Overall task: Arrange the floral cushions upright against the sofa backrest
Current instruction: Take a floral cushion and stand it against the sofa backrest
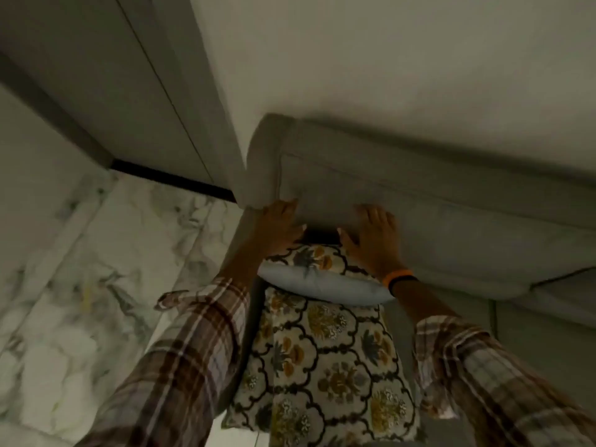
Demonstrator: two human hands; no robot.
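A floral cushion (329, 366) with a cream, mustard and dark lattice print lies on the sofa seat at the sofa's left end, right below me. A second floral cushion (317, 256) peeks out behind a pale blue cushion (322, 285) that lies across them. Beyond them rises the grey sofa backrest (435, 195). My left hand (277, 225) lies flat on the backrest's left edge near the armrest, fingers spread. My right hand (371, 237) presses flat on the backrest just right of the cushions. Neither hand holds a cushion. Plaid sleeves cover both forearms.
The sofa's grey armrest (258, 150) stands at the left, by a wall corner. A marble-patterned floor (96, 269) spreads to the left. Pale doors (129, 75) stand at the upper left, a plain wall (403, 59) behind the sofa. More grey seat (548, 333) extends right.
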